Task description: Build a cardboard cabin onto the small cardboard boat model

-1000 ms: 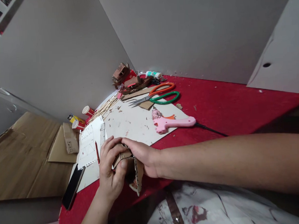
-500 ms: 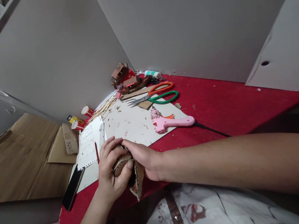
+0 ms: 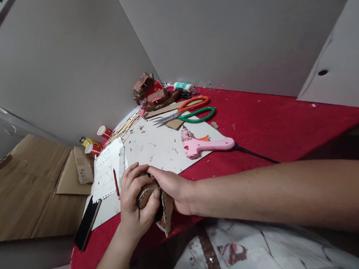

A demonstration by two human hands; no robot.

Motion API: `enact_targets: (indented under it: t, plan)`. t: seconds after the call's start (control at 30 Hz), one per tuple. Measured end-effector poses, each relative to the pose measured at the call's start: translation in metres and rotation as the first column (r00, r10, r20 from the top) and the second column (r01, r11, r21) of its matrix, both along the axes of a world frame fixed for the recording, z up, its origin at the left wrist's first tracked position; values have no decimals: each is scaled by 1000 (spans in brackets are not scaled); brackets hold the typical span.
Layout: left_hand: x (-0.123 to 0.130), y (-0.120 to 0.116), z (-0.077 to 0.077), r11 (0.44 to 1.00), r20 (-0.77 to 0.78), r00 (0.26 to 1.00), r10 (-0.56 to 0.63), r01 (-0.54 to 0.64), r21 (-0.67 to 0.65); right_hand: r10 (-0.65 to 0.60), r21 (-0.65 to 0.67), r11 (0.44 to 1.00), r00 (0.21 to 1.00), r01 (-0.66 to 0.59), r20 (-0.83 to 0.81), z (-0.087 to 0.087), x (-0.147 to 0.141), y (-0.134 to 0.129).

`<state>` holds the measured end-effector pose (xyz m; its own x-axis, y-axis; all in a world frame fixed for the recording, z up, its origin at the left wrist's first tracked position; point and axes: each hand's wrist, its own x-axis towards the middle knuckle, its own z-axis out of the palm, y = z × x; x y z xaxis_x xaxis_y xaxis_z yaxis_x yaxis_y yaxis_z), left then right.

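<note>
Left of the white board [image 3: 155, 140], a large cardboard box [image 3: 39, 187] and a small carton [image 3: 83, 166] are seen. A dark phone [image 3: 87, 227] is set at its near-left corner. On its left part are laid a drawn sheet [image 3: 105, 167], a red pencil [image 3: 116, 183] and a ruler [image 3: 122, 159]; wooden sticks [image 3: 126, 127] are spread along its far-left side. Brown models [image 3: 157, 100] are grouped beyond it. Scissors [image 3: 174, 115] are rested across its far right part, and a pink glue gun [image 3: 210, 144] over its right edge.

The cardboard piece [image 3: 168, 212] is held at the board's near edge. It is gripped by the curled fingers and thumb of the left hand [image 3: 136, 198]; its other side is supported by the right hand [image 3: 178, 193], whose finger spread cannot be told. Its flap is pointed toward the wearer, long axis roughly near-to-far.

Beneath the board, a red tabletop [image 3: 257, 121] is bordered by grey walls [image 3: 222, 34].
</note>
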<state>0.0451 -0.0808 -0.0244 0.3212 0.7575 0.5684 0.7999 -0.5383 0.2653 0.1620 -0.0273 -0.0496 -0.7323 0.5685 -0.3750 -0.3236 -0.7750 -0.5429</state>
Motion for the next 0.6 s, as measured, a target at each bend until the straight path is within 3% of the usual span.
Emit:
enact_targets:
  t: [0.1,0.2,0.3,0.4,0.47,0.6]
  plan:
    - [0,1,2,998,15,1000,22,-21,-60,49,-36,998,999,-50,-22,0,0,3]
    - [-4,2,10,976,38,999,33,-23,-218,107,-70,991,992,-112,-67,-3,0,8]
    - [-12,4,22,937,125,992,14,31,-349,163,-91,981,982,-171,-90,-2,2,11]
    - [-19,6,30,915,171,985,6,64,-398,181,-111,975,977,-194,-113,3,6,9]
    - [-22,6,31,932,116,993,12,31,-362,135,-128,980,984,-150,-120,7,8,7]
    - [-19,1,28,997,32,999,-16,19,-76,43,-161,985,995,-56,-84,8,6,1]
